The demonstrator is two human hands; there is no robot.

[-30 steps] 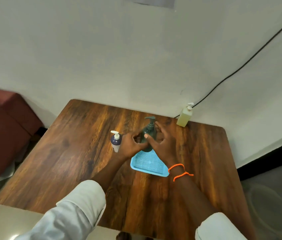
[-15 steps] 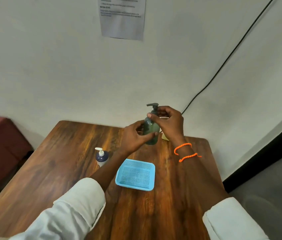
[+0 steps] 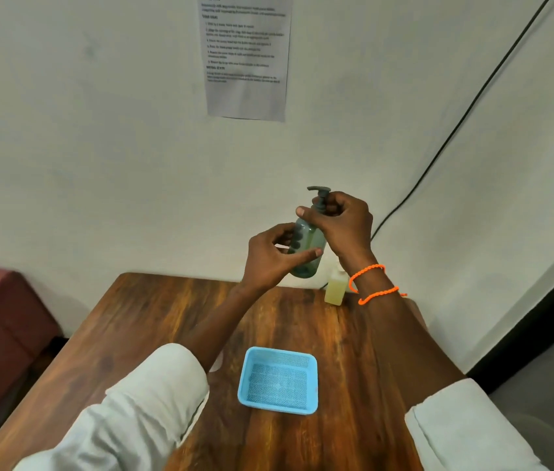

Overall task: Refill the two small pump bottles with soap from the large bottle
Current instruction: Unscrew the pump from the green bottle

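Two hands hold one green pump bottle in the air above the far part of the wooden worktop, well clear of its surface. The left hand wraps the lower body of the bottle, thumb across the front and fingers curled behind, where they show dark through the translucent wall. The right hand closes over the neck, its fingers curled round the collar just below the dark pump head, which points left. This split grasp, one hand steadying the body and the other on the collar, suggests that the pump is being unscrewed so that the bottle can be opened; whether the thread has loosened cannot be told. Raising the bottle probably gives the wrists room to twist.

The bottle is upright or nearly so, rounded at the shoulder, of tinted grey-green plastic that lets light through. Its fill level is not readable, so which role it has in the task is uncertain.

A pale yellow bottle stands at the far right edge of the worktop, near the wall, its top hidden behind the right wrist, which wears an orange cord bracelet. A blue mesh tray lies on the near middle of the worktop, below the hands, perhaps to catch drips or hold removed pumps. A printed sheet hangs on the wall beyond.
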